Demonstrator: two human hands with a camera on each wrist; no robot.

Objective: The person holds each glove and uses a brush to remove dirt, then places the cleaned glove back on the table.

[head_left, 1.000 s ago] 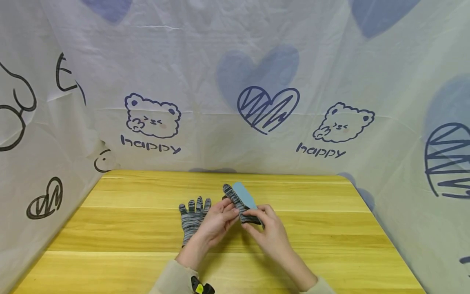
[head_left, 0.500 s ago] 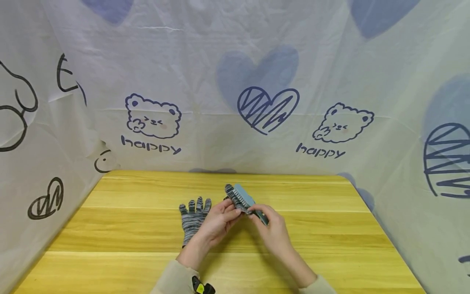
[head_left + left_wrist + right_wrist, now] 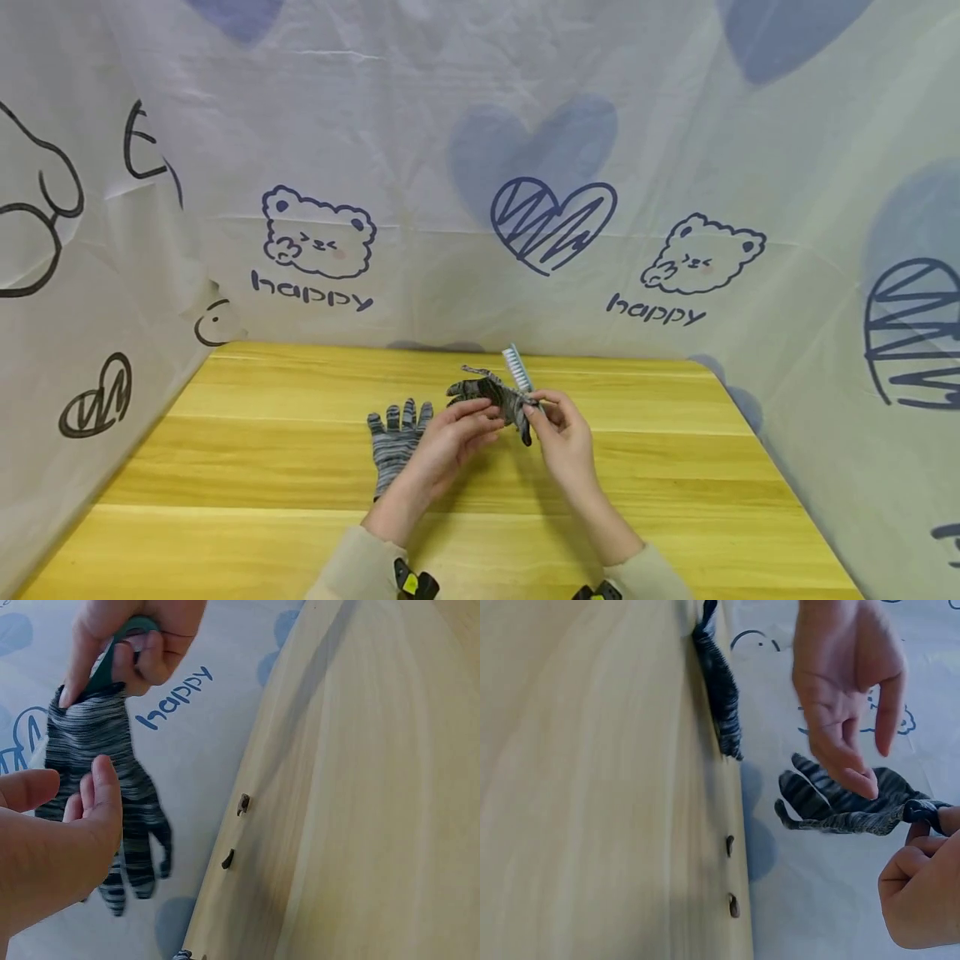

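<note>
A grey-and-black striped knit glove hangs in the air above the table, its fingers pointing left in the head view. My right hand pinches its cuff and also holds a brush with a light blue back and white bristles. In the left wrist view, the brush's green handle shows within the right hand's grip. My left hand is beside the glove with loosely bent fingers, gripping nothing; whether a fingertip touches the knit is unclear. A matching glove lies on the table, left of my left hand.
The yellow wood-grain table meets white cloth printed with hearts and bears at the back and sides. In the left wrist view, two small dark bits show near the table's edge.
The brush has swung more upright, its bristles now facing left. The held glove has turned and lifted with the right hand, and the left hand has let go. The other glove stays put.
</note>
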